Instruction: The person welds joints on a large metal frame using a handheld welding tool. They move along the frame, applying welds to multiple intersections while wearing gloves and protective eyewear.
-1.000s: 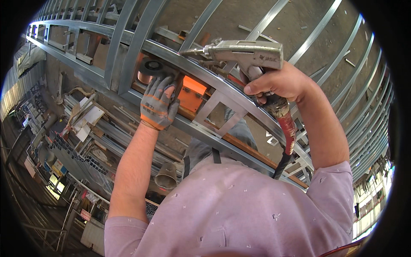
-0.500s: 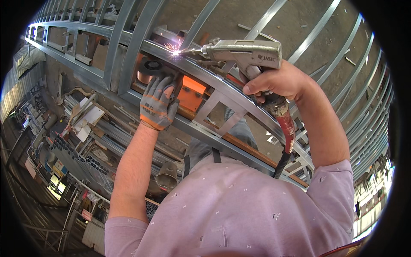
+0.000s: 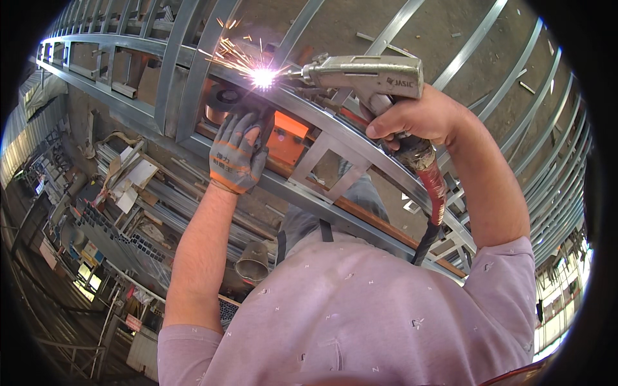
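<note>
My bare right hand [image 3: 421,119] is wrapped round the grip of a welding gun [image 3: 367,76], a metal-bodied tool with a red-sleeved cable [image 3: 431,190] running down from it. The gun points left, and its nozzle is at a steel tube rail [image 3: 309,110], where a bright arc [image 3: 263,78] throws sparks up and to the left. My left hand [image 3: 237,153], in a grey and orange glove, is closed with bent fingers against a dark part just below the arc. What it grips is hidden. A spool of copper-coloured wire [image 3: 215,114] sits beside its fingertips.
An orange box [image 3: 287,138] lies below the rail, right of the glove. Long curved steel bars [image 3: 473,45] fan out across the top and right. Stacked metal tubes [image 3: 122,241] lie at lower left, with a metal bucket [image 3: 253,260] near my body.
The arc has grown much brighter and its sparks spread farther up and left. The gun has shifted very slightly; my left hand stays almost where it was.
</note>
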{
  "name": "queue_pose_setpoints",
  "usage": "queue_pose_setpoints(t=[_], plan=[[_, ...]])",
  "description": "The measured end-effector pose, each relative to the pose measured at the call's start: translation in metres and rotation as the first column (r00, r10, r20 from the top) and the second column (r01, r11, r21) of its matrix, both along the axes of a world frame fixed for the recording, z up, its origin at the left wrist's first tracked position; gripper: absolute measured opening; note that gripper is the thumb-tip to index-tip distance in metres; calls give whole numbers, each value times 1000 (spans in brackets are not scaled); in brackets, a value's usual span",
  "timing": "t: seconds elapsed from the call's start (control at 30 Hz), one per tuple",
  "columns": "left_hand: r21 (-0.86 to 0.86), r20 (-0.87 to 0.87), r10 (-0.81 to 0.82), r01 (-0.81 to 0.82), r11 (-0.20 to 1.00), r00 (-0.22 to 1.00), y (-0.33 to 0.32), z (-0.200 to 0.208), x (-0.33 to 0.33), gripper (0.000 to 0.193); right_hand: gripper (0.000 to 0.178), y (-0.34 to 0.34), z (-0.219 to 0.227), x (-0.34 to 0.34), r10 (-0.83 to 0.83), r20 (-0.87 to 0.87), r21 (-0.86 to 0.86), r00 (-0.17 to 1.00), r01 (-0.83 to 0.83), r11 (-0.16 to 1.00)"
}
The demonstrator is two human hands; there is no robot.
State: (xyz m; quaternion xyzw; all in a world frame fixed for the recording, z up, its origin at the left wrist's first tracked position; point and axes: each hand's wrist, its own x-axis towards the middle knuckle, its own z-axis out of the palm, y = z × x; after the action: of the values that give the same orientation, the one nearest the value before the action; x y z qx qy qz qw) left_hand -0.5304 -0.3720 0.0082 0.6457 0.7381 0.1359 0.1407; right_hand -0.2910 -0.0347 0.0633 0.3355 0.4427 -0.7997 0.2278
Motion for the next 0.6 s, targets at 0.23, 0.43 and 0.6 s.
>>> queue_pose_setpoints(t=[0.23, 0.43, 0.6], plan=[[-10, 0, 2, -2, 1000, 1000, -2, -2, -1, 53, 29, 2, 2, 2, 19, 12, 12, 1000, -19, 1000], [2, 2, -4, 4, 1000, 1000, -2, -2, -1, 53, 24, 4, 2, 5, 27, 19, 9, 999, -28, 1000], [10, 4, 0, 0, 1000, 1000, -3, -4, -1, 54, 23, 3, 6, 5, 29, 46, 29, 998, -30, 999]])
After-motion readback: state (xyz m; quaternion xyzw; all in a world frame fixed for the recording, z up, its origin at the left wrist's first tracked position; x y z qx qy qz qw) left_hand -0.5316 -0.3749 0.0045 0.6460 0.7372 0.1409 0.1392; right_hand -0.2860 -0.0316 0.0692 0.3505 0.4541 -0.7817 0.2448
